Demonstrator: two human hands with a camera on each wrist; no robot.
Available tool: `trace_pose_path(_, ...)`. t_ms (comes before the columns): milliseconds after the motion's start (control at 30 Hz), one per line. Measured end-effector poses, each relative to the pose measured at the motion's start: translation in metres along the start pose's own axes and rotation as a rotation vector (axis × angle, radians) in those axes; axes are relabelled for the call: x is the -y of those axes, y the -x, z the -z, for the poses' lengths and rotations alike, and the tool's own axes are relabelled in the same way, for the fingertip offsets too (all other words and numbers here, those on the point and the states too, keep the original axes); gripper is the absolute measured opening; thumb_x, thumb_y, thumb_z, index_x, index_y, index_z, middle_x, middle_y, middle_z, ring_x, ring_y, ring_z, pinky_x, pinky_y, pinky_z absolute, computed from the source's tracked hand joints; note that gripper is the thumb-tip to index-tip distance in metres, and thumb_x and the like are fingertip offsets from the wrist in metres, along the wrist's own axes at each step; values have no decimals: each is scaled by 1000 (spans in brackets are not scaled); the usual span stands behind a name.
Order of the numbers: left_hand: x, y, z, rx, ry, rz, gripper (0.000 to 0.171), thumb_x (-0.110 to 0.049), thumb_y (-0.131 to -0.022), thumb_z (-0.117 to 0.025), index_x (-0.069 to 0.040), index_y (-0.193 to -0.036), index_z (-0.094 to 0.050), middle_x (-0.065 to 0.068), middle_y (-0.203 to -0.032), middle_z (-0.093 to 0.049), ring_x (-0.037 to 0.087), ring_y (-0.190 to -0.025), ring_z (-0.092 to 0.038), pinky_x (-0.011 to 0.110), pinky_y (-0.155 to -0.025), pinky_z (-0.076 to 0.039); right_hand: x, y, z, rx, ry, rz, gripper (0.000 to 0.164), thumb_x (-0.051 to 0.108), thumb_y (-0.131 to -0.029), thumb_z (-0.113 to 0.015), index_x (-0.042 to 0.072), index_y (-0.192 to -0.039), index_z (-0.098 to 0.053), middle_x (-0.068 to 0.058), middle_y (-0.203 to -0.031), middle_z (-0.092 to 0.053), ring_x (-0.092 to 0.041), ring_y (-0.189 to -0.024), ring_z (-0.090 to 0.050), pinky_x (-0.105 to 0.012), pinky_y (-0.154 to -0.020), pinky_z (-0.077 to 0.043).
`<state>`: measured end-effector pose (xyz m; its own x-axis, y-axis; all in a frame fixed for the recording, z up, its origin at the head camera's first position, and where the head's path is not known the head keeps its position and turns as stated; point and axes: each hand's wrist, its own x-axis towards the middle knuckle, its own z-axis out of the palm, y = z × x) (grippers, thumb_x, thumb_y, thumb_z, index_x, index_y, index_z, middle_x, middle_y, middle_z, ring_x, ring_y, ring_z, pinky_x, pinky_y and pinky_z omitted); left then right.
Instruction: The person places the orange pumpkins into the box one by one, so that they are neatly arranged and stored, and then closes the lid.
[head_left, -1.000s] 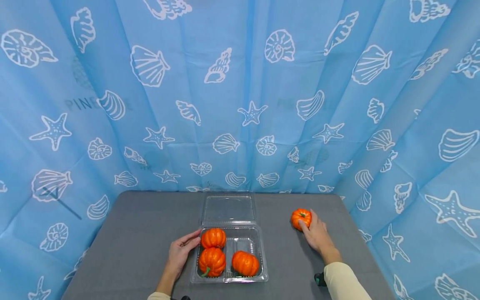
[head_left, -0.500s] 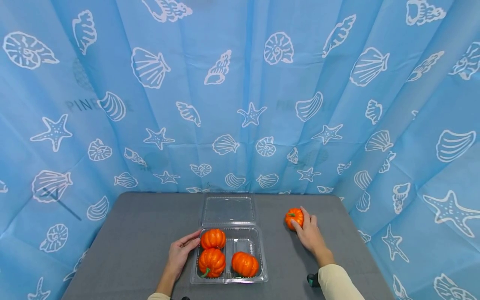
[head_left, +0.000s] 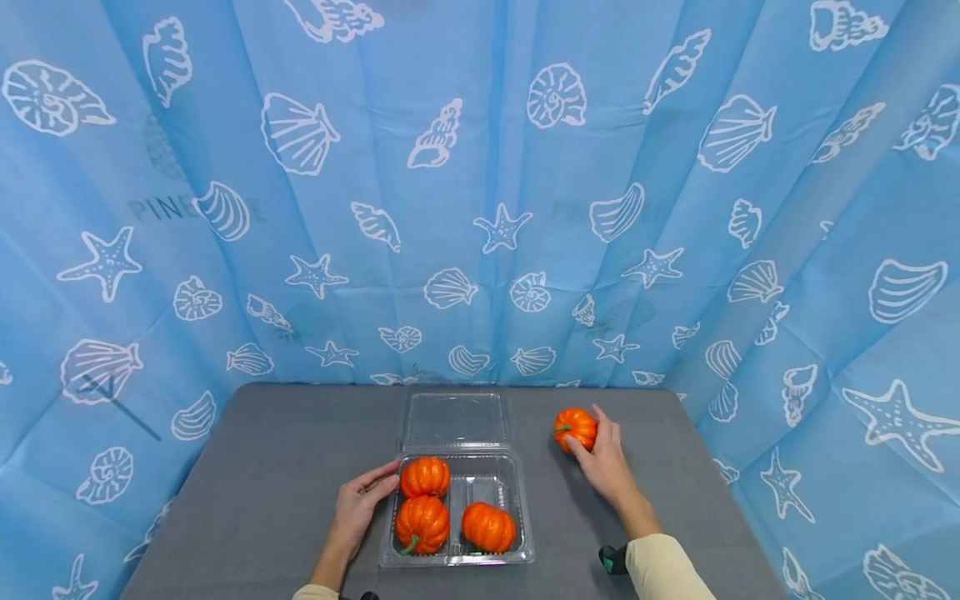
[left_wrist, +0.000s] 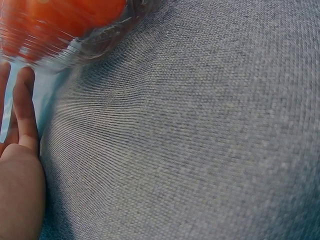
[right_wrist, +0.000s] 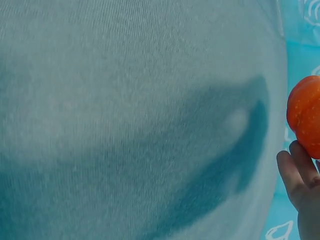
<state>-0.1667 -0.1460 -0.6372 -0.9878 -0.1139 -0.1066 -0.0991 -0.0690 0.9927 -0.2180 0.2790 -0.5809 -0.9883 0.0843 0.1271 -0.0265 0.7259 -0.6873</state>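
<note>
My right hand [head_left: 609, 468] grips a small orange pumpkin [head_left: 573, 429] with a green stem, over the right part of the table. In the right wrist view that pumpkin [right_wrist: 306, 115] sits at the right edge, fingertips against it. A clear plastic clamshell box [head_left: 522, 508] stands at the front middle, its lid laid back. Inside are two pumpkins [head_left: 423, 523] in the left half and another pumpkin [head_left: 489, 527] at front right. My left hand [head_left: 358, 504] touches the box's left side with fingers nearly straight; the left wrist view shows the fingertips at the clear wall [left_wrist: 60, 60].
The grey table [head_left: 300, 467] carries the box, with its transparent lid [head_left: 457, 419] lying toward the back edge. A blue curtain [head_left: 480, 167] printed with white shells hangs behind and along both sides.
My right hand has carried its pumpkin leftward, nearer to the box, and the pumpkin's stem has turned to the left. The left hand and the box stay in place.
</note>
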Motion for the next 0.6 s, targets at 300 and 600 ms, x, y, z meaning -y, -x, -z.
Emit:
trace_pose_path(300, 0, 0, 0, 1, 0, 6, 41, -20, -90, -78, -4, -127, -72, 15, -130, -70, -3, -101, -71, 16, -85, -57, 13, 5, -10, -88, -28, 139, 68, 26, -97, -72, 5, -153, -40, -28, -135, -44, -44, -119, -54, -60, -103, -48)
trace_pose_path(600, -2, 0, 0, 2, 10, 13, 42, -21, -89, -79, -4, -127, -72, 15, -131, -70, -3, -102, -71, 17, -85, -58, 40, 7, -7, -25, -70, 88, 67, 35, -105, -57, 16, -162, -28, -23, -142, -40, -41, -120, -54, -57, -102, -47)
